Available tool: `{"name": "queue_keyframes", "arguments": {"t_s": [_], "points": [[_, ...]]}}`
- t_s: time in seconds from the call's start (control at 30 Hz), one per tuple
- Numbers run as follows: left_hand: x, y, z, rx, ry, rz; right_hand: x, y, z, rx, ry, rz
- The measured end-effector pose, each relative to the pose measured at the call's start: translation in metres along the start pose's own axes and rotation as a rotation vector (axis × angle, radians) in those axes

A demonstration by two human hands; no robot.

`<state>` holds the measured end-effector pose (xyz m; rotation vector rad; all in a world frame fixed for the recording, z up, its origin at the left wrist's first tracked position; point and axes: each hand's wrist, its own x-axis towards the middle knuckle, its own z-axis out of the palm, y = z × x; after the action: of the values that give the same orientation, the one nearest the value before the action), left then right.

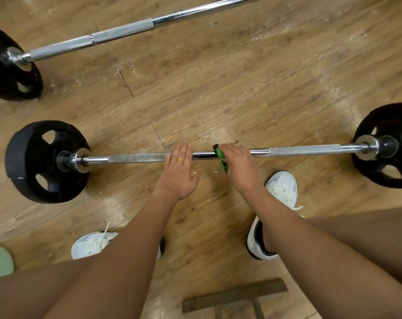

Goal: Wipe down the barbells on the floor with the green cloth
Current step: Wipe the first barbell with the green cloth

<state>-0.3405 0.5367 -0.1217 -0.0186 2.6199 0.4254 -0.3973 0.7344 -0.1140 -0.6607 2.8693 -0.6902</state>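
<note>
Two barbells were seen lying on the wooden floor in the head view. The near barbell was laid across the frame from left to right, with a black plate at its left end and another black plate at its right end, both resting on the boards. The far barbell was set at a slant near the top edge, well apart from the near one, with one of its plates shown at the left border.

The left hand was laid palm down on the middle of the near bar, its fingers held straight and together across the knurled steel, nothing being gripped; a gold ring was worn on one finger. The right hand was placed just beside it on the same bar, the two hands kept apart. The green cloth was clamped between the right palm and the bar, the fingers being bent down over it; a fold of it was left hanging on the thumb side. The thumb itself was hidden.

White shoes were planted behind the bar, the left shoe partly covered by a forearm, the right shoe just behind the right hand. Pale dust and crumbs were scattered over the boards around the bar.
</note>
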Motion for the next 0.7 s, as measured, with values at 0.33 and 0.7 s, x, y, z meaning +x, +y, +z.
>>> {"name": "queue_keyframes", "arguments": {"t_s": [0.33, 0.7], "points": [[0.016, -0.002, -0.009, -0.035, 0.013, -0.017, 0.0, 0.003, 0.009, 0.018, 0.085, 0.058], [0.015, 0.0, -0.015, -0.049, 0.003, -0.025, 0.022, 0.011, 0.008, 0.006, -0.085, 0.052]]}}
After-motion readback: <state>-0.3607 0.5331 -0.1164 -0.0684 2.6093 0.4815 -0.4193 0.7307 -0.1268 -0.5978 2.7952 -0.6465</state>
